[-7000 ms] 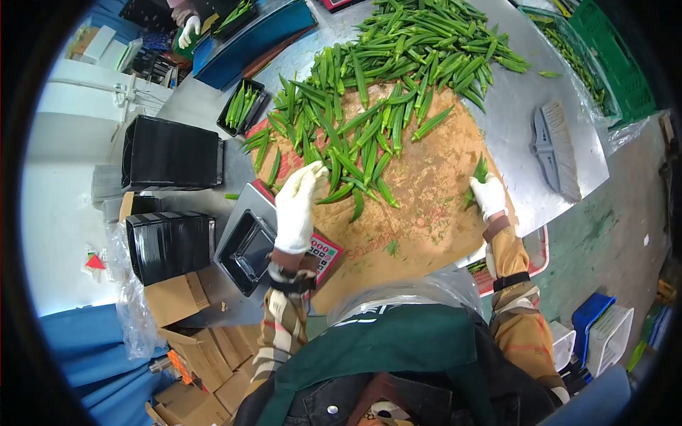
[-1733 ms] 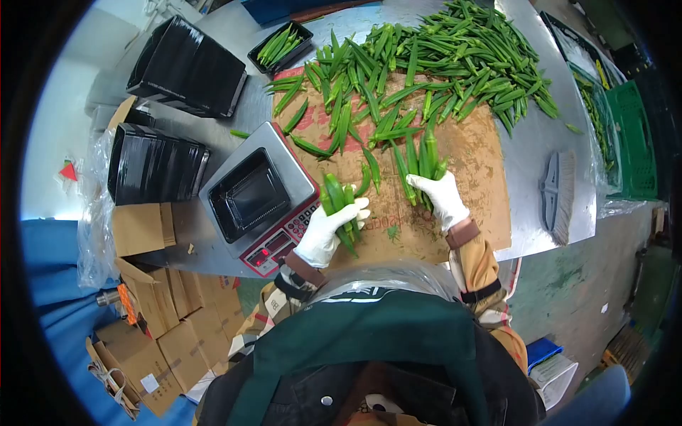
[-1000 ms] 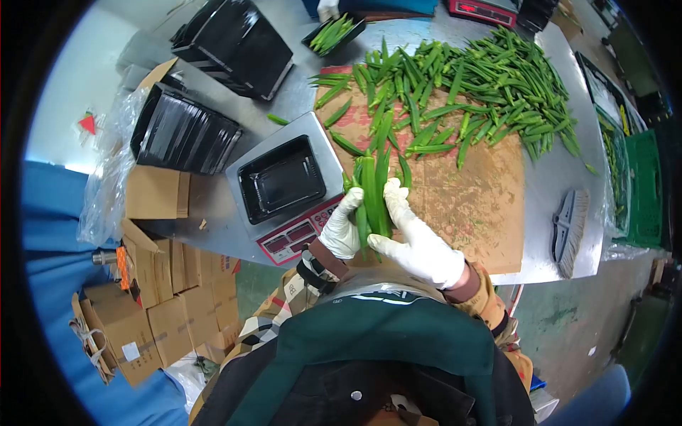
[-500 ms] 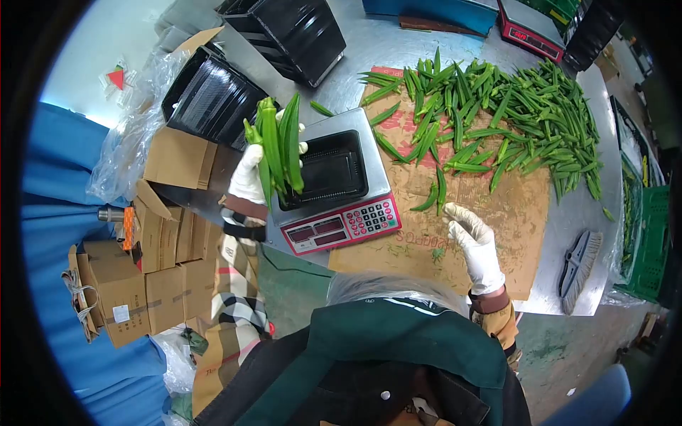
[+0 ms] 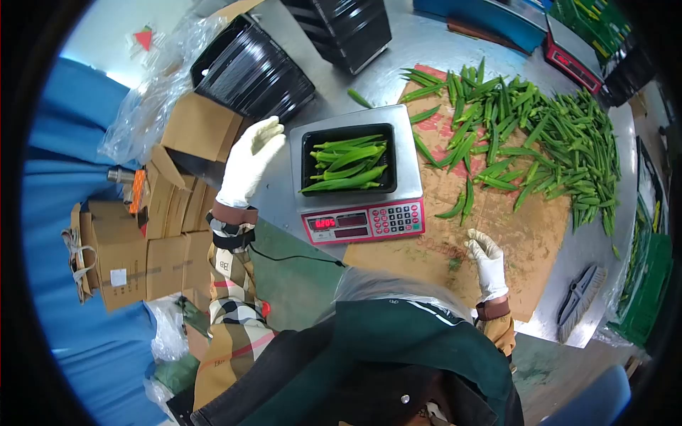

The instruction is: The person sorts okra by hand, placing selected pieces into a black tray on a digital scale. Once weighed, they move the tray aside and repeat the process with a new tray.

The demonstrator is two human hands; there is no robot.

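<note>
Several okra pods (image 5: 348,167) lie side by side in a black plastic tray (image 5: 305,153), which rests on the metal pan of a digital scale (image 5: 410,145). Red digits are lit on the scale's left display. Just left of the pan, my left hand (image 5: 250,163), in a white glove, is open and holds nothing. My right hand (image 5: 488,268), also gloved, hovers over the flattened cardboard (image 5: 440,255), its fingers loosely bent and apart with nothing visible in them. Two loose okra pods lie a little above it. A large heap of okra (image 5: 568,156) spreads across the cardboard's far right side.
Stacks of black trays (image 5: 256,71) stand behind the scale to the left. A brush (image 5: 581,302) lies at the table's right edge. Cardboard boxes (image 5: 117,248) sit on the left. A second scale (image 5: 572,60) and a blue container (image 5: 490,25) are at the back.
The okra bunch has gone from my left hand into the tray, and that hand has drawn back, opened. The scale's display has lit up. The camera view has shifted.
</note>
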